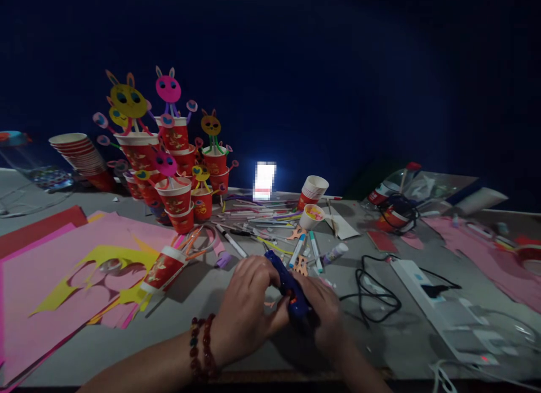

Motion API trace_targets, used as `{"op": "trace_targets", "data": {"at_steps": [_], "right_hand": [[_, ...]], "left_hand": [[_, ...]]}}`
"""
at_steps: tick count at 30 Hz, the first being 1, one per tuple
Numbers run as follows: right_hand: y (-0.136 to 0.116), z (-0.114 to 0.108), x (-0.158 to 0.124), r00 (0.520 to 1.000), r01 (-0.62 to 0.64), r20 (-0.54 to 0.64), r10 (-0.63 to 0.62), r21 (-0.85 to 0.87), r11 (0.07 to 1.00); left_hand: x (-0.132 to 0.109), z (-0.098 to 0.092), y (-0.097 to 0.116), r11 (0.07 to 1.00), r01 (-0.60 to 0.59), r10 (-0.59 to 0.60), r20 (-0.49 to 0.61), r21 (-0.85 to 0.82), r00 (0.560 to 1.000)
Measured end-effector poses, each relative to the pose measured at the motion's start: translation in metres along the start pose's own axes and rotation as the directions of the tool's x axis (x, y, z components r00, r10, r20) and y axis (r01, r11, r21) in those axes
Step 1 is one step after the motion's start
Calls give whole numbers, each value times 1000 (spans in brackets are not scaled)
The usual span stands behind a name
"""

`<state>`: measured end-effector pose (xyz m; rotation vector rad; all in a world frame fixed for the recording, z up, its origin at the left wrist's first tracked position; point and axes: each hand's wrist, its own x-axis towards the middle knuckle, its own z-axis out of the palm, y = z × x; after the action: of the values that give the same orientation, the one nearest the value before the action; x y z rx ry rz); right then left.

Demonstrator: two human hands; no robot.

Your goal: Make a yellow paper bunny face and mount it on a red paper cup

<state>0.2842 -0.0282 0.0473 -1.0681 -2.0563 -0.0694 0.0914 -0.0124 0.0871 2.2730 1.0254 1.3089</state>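
Observation:
A dark blue hot glue gun [288, 281] is held between both hands above the front of the table, its nozzle pointing away toward the back left. My right hand [323, 314] is closed around its handle from the right; that hand's fingers are partly hidden. With curled fingers, my left hand [247, 303] grips the gun from the left, its fingertips at the body and its thumb near the rear. A beaded bracelet [202, 345] circles the left wrist. Just beyond the nozzle lie markers [298, 251] and orange paper cut-outs [301, 264].
Red paper cups with paper animal figures [173, 199] stand stacked at the back left. Pink paper sheets [38, 291] and a tipped red cup [163, 269] lie to the left. On the right are a black cable [376, 294] and a white power strip [435, 308]. A bright phone screen [265, 180] stands at the back.

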Motion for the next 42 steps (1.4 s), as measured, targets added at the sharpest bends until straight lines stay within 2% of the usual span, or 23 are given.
{"op": "trace_targets", "data": {"at_steps": [8,12,14,16,17,19,22,25,30,34,42], "right_hand": [[3,3,-10,999,-41,1,41,6,999],[8,-3,-19,980,-188,78,184,46,981],[10,-7,-19,934,-331,169,316,64,942],[12,-10,-17,851,-466,320,416,94,880],[12,-10,-15,804,-517,396,442,100,850],[14,-9,-14,732,-573,499,463,83,816],[16,-6,-17,684,-593,535,495,14,805],[17,-5,-21,645,-600,562,517,-45,799],[16,-5,-20,618,-609,579,531,-75,790],[15,-5,-16,614,-601,597,516,-70,796],[17,-4,-18,623,-584,599,502,-70,809]], "left_hand": [[1,1,-4,999,8,-6,38,-31,999],[-8,-13,-10,994,-53,58,43,-98,997],[-18,-17,-18,990,-128,131,45,-66,990],[-32,-17,-30,988,-151,148,121,14,981],[-39,-14,-37,984,-169,156,190,53,969],[-51,-7,-49,971,-201,140,376,129,916],[-61,4,-59,945,-248,107,511,214,853],[-61,7,-61,941,-227,56,543,252,838],[-59,4,-59,946,-188,0,577,265,817],[-59,2,-60,951,-177,-5,583,255,812],[-59,3,-59,959,-163,10,547,233,837]]}}
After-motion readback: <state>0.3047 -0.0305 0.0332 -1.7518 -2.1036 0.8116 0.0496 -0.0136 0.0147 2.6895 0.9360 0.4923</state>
